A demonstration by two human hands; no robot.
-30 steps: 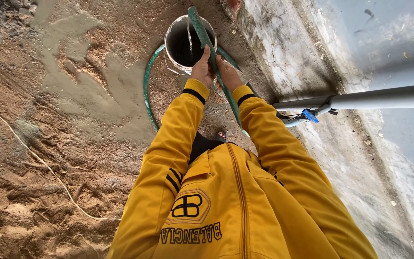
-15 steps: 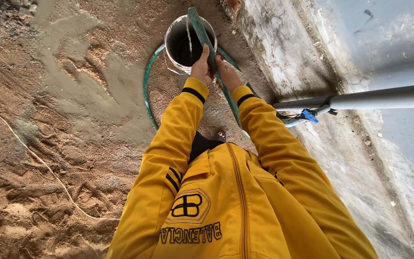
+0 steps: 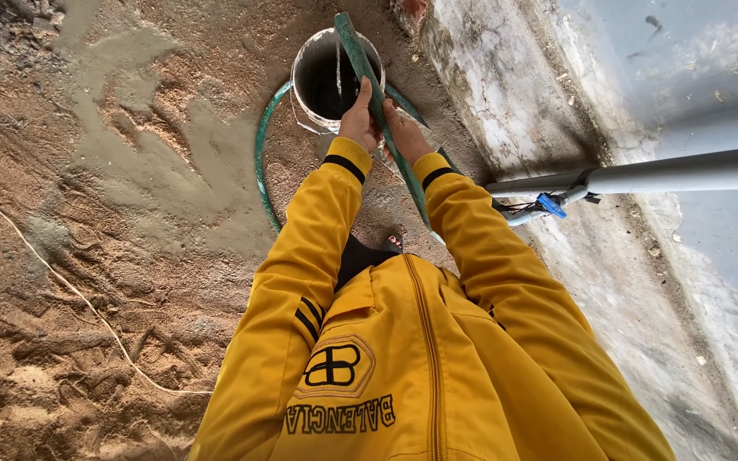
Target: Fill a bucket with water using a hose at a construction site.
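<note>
Both my hands hold a green hose (image 3: 360,60) over a metal bucket (image 3: 309,72) on the sandy ground. My left hand (image 3: 357,119) grips the hose from the left, my right hand (image 3: 403,132) from the right, close together. The hose end points into the bucket's dark inside, where a thin stream of water falls. The hose runs back between my yellow sleeves and loops on the ground around the bucket.
Wet sand and a grey cement patch (image 3: 138,145) cover the ground at left. A stained wall (image 3: 514,94) rises at right. A grey pipe with a blue fitting (image 3: 548,205) juts out beside my right arm. A thin cord (image 3: 70,290) lies across the sand.
</note>
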